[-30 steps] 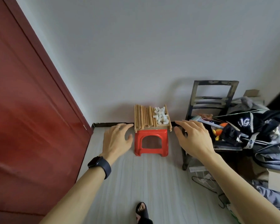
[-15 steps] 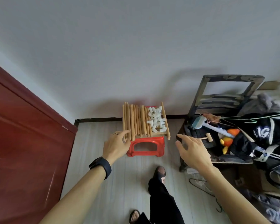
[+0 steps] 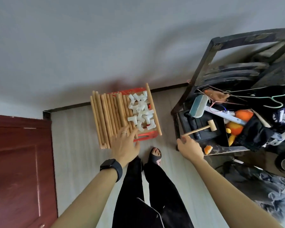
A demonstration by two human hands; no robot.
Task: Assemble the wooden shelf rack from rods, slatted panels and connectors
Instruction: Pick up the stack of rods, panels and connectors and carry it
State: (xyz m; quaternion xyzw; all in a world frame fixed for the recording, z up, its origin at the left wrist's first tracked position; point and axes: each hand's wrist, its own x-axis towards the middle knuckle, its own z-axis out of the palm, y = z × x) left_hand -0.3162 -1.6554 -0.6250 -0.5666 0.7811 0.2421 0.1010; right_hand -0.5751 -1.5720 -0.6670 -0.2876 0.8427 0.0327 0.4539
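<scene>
Hands apart: left hand (image 3: 125, 145) at the red stool (image 3: 146, 137), right hand (image 3: 190, 148) at the chair (image 3: 202, 66).
The left hand's fingers spread wide over the near ends of wooden rods (image 3: 109, 116) lying side by side on the stool, with white connectors (image 3: 141, 112) heaped beside them. The right hand's fingers curl at the handle end of a wooden mallet (image 3: 211, 125) on the chair seat; I cannot tell whether they grip it.
</scene>
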